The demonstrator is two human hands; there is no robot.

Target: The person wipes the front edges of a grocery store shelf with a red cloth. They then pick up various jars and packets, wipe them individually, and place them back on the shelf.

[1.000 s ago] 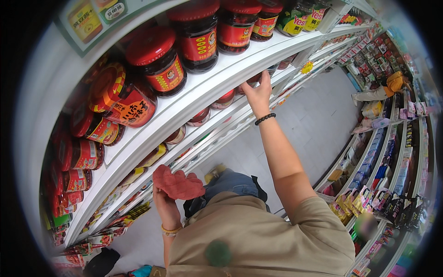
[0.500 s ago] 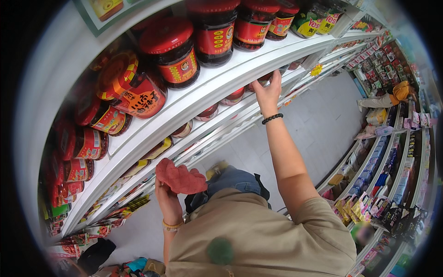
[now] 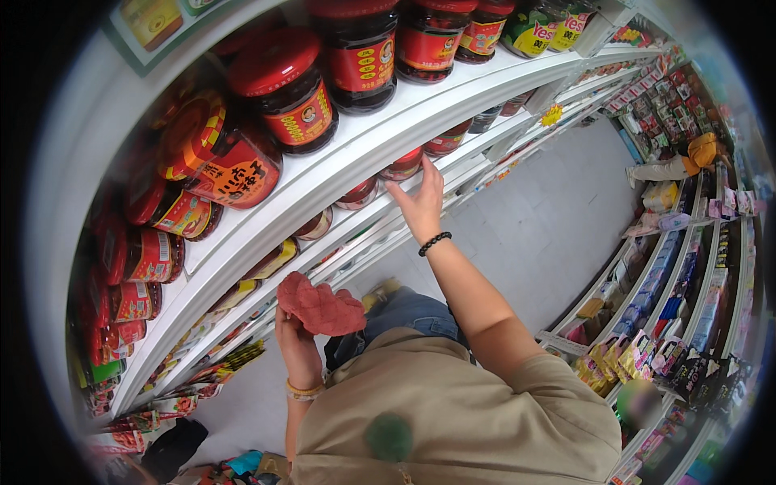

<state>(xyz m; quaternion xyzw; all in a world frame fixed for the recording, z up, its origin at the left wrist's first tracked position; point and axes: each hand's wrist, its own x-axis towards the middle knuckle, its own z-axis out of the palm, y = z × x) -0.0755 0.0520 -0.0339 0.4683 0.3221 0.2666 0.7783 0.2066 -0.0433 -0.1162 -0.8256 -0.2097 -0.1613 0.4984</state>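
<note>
My left hand [image 3: 297,343] is closed round a bunched red cloth [image 3: 323,307], held in front of my body beside the shelves. My right hand [image 3: 420,206] reaches under the edge of the upper shelf to a red-lidded jar [image 3: 402,167] on the shelf below. Its thumb and fingers lie on either side of that jar; the fingertips are partly hidden. Next to it on the same shelf are another red-topped jar [image 3: 357,196] to the left and a dark red jar [image 3: 447,139] to the right.
Large red-lidded sauce jars [image 3: 293,105] line the upper white shelf [image 3: 339,145]. A tilted orange-red jar [image 3: 234,170] leans among them. Packets [image 3: 638,356] fill racks on the right across the grey floor [image 3: 525,218]. Another person [image 3: 699,153] is at the far right.
My right hand has moved left along the lower shelf, from farther jars to a nearer red-lidded one. My left hand still holds the cloth, almost unmoved. The view has shifted slightly.
</note>
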